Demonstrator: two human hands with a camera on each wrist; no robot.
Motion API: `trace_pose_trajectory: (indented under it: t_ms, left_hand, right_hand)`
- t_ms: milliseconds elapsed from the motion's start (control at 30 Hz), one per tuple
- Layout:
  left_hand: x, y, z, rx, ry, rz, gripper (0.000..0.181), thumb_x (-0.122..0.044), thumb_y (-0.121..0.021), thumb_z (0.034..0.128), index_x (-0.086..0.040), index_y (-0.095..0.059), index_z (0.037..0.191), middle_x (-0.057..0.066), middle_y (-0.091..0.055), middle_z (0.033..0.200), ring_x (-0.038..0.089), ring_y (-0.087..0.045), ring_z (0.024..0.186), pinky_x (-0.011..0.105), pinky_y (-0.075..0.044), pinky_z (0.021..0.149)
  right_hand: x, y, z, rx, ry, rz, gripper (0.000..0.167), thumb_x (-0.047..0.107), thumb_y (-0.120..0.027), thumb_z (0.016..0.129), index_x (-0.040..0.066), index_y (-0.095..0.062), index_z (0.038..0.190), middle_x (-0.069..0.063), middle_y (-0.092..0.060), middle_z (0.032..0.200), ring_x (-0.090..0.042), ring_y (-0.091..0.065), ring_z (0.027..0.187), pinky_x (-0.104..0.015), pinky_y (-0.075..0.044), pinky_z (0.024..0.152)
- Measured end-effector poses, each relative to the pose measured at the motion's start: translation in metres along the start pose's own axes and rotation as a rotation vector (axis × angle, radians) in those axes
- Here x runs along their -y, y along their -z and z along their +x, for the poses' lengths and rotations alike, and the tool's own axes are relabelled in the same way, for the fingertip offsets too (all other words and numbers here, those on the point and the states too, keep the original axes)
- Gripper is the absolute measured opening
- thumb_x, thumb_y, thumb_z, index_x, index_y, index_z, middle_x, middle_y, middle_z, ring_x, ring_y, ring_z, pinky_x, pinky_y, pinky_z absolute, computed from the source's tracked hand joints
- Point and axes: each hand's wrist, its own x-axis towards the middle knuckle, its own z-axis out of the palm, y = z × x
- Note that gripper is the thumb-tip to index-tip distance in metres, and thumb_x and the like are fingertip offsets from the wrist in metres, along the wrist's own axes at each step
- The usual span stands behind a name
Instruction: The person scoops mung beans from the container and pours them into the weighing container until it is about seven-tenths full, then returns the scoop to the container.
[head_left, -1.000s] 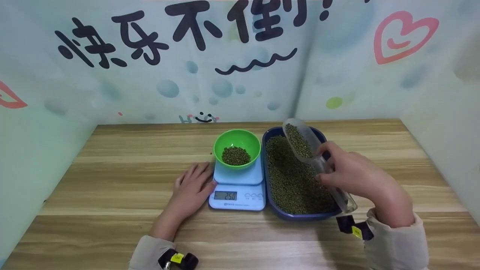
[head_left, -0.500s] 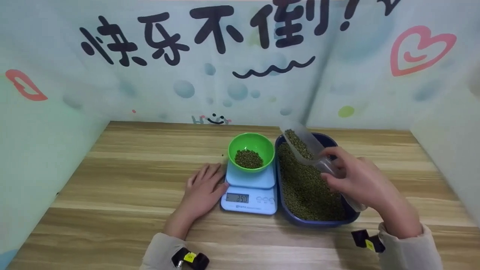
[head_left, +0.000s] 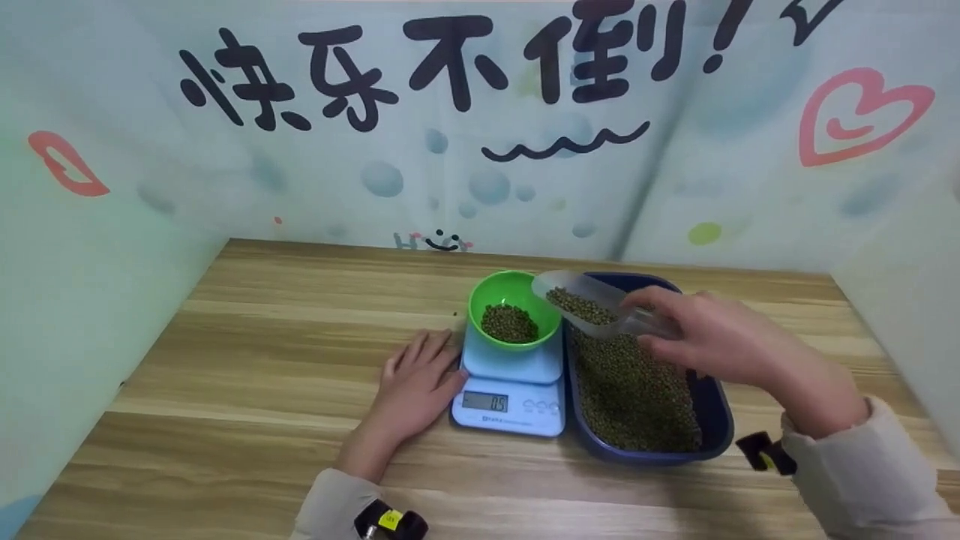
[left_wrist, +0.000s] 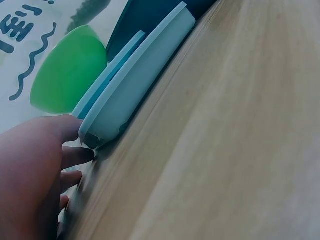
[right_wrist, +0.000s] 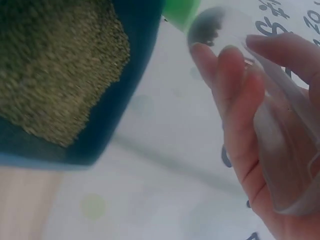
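My right hand (head_left: 705, 337) grips a clear plastic scoop (head_left: 592, 300) by its handle. Small greenish-brown beans lie in the scoop, and its tip hangs over the right rim of a green bowl (head_left: 487, 296). Beans (head_left: 510, 324) also cover part of the bowl's bottom. Under the bowl is a light-blue kitchen scale (head_left: 514, 416) with a lit display. My left hand (head_left: 416, 390) rests on the table with its fingers straight, its thumb touching the scale's left edge (left_wrist: 87, 137). In the right wrist view the fingers curl around the scoop's handle (right_wrist: 285, 150).
A dark blue tub (head_left: 716, 420) of beans stands right beside the scale, below the right hand. The wood-grain table (head_left: 247, 360) ends at a printed backdrop (head_left: 360, 202) behind. A stray speck (head_left: 454, 313) lies left of the bowl.
The right hand has swung the loaded scoop leftward from over the tub to the bowl's rim, and tilted it flatter. The scale's display has changed. The view has shifted; the left hand stays by the scale.
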Motion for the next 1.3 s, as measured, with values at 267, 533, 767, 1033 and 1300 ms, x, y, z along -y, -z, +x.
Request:
trace_pose_trajectory:
  t_ms: [267, 533, 767, 1033, 1300]
  left_hand:
    - [-0.001, 0.001, 0.001, 0.002, -0.002, 0.01, 0.052, -0.05, -0.033, 0.0916, -0.024, -0.039, 0.136, 0.0, -0.027, 0.145, 0.025, -0.01, 0.134, 0.046, -0.006, 0.102]
    - [-0.003, 0.004, 0.0, -0.006, -0.009, 0.018, 0.052, -0.051, -0.033, 0.0916, -0.024, -0.039, 0.136, 0.001, -0.026, 0.145, 0.026, -0.011, 0.134, 0.047, -0.006, 0.103]
    - [-0.001, 0.002, 0.0, -0.005, -0.012, 0.015, 0.052, -0.05, -0.034, 0.0914, -0.023, -0.039, 0.136, 0.001, -0.026, 0.145, 0.027, -0.011, 0.134, 0.048, -0.006, 0.102]
    - [0.0, 0.001, 0.001, -0.005, -0.012, 0.019, 0.053, -0.051, -0.033, 0.091, -0.023, -0.039, 0.136, 0.001, -0.026, 0.145, 0.026, -0.011, 0.134, 0.048, -0.006, 0.102]
    - [-0.001, 0.002, 0.001, 0.01, -0.007, 0.012, 0.054, -0.052, -0.034, 0.0907, -0.023, -0.039, 0.136, 0.001, -0.026, 0.145, 0.026, -0.01, 0.134, 0.049, -0.005, 0.102]
  right_hand:
    - [0.017, 0.02, 0.013, 0.084, -0.037, -0.036, 0.039, 0.016, -0.057, 0.083, 0.02, -0.051, 0.121, 0.001, -0.059, 0.07, -0.011, -0.054, 0.051, -0.03, -0.044, 0.045]
    - [0.031, 0.031, 0.02, 0.118, -0.027, -0.182, 0.041, 0.015, -0.056, 0.081, 0.018, -0.054, 0.122, 0.003, -0.056, 0.069, -0.009, -0.047, 0.048, -0.028, -0.04, 0.044]
    - [0.039, 0.039, 0.024, 0.152, -0.023, -0.254, 0.045, 0.015, -0.057, 0.079, 0.018, -0.054, 0.124, 0.005, -0.056, 0.065, -0.009, -0.046, 0.047, -0.028, -0.04, 0.044]
    - [0.051, 0.044, 0.027, 0.146, 0.009, -0.3, 0.045, 0.013, -0.055, 0.079, 0.02, -0.055, 0.123, 0.007, -0.051, 0.058, -0.008, -0.04, 0.043, -0.027, -0.035, 0.041]
    - [0.064, 0.047, 0.032, 0.151, 0.001, -0.388, 0.047, 0.011, -0.056, 0.077, 0.018, -0.057, 0.123, 0.004, -0.048, 0.056, -0.011, -0.04, 0.044, -0.027, -0.034, 0.041]
